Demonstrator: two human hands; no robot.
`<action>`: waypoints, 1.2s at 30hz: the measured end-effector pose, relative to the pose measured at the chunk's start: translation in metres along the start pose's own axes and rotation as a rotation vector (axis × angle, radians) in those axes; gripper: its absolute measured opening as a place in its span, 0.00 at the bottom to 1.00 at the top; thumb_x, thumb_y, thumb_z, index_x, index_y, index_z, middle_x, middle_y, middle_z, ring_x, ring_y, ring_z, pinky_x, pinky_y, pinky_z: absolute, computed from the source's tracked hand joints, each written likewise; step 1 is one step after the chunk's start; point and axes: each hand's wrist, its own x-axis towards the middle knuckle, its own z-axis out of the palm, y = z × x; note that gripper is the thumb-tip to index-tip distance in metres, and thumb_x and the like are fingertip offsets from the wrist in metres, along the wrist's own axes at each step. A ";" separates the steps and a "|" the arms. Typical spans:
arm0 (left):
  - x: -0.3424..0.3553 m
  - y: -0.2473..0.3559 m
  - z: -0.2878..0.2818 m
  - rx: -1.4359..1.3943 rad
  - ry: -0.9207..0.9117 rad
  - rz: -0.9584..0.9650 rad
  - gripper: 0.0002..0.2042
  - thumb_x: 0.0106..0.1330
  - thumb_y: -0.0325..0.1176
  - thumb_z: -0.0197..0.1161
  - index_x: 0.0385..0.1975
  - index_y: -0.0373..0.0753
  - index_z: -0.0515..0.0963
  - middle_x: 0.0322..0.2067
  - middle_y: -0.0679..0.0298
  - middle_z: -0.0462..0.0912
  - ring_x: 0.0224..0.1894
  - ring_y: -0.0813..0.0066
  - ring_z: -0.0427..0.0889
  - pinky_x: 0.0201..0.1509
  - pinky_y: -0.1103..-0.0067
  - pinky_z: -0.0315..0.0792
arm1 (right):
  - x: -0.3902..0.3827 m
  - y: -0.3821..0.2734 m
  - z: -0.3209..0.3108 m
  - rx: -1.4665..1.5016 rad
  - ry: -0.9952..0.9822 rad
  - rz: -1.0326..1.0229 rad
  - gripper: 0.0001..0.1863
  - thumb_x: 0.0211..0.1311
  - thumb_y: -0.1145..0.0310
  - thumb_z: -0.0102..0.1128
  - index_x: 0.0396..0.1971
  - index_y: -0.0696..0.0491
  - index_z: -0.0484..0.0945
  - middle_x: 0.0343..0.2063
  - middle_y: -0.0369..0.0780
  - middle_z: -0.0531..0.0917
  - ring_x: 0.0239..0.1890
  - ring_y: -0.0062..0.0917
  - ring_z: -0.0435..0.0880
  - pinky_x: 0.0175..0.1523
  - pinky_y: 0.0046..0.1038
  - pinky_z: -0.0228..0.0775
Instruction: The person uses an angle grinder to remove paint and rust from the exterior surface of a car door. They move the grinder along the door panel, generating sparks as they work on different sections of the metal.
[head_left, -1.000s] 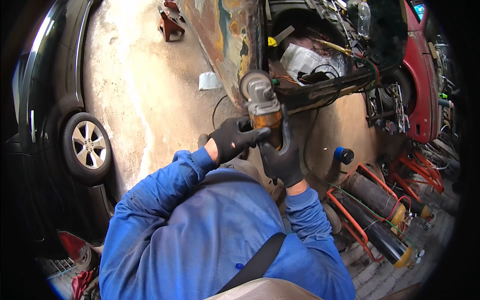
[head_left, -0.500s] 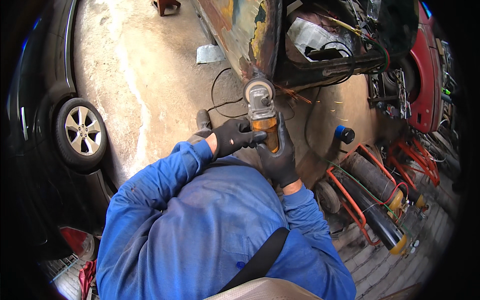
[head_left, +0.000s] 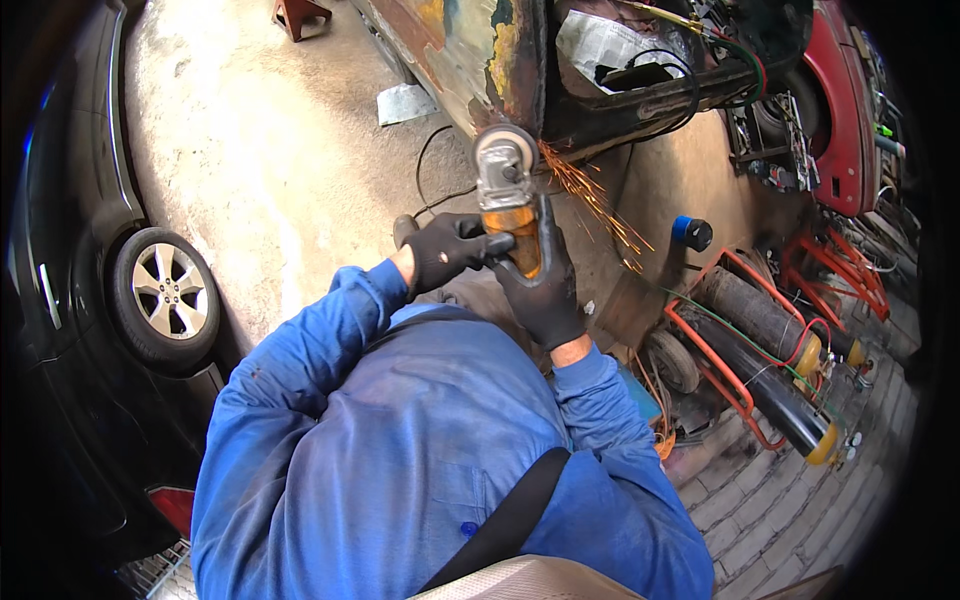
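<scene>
My left hand and right hand gripped the grinder, its disc at the near end of the patchy metal panel, sparks streaming right; grinding seemed underway, next calling for steady pressure.

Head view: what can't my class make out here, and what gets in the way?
All in the head view:
- The spot directly beneath the disc: hidden by the disc and the angle grinder.
- The right hand's palm: mostly hidden by the grinder's body.
- The worn-paint panel's far end: cut off by the top edge.
- The black car's outer side: lost in the dark fisheye rim.
- Gauge readings: too small.
</scene>
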 end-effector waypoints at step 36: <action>0.004 -0.042 -0.007 -0.270 0.018 0.168 0.25 0.77 0.47 0.73 0.63 0.34 0.83 0.51 0.63 0.90 0.49 0.75 0.87 0.57 0.74 0.82 | -0.011 0.038 0.063 -0.004 0.189 0.037 0.62 0.53 0.62 0.83 0.85 0.51 0.54 0.62 0.53 0.79 0.62 0.50 0.84 0.61 0.46 0.83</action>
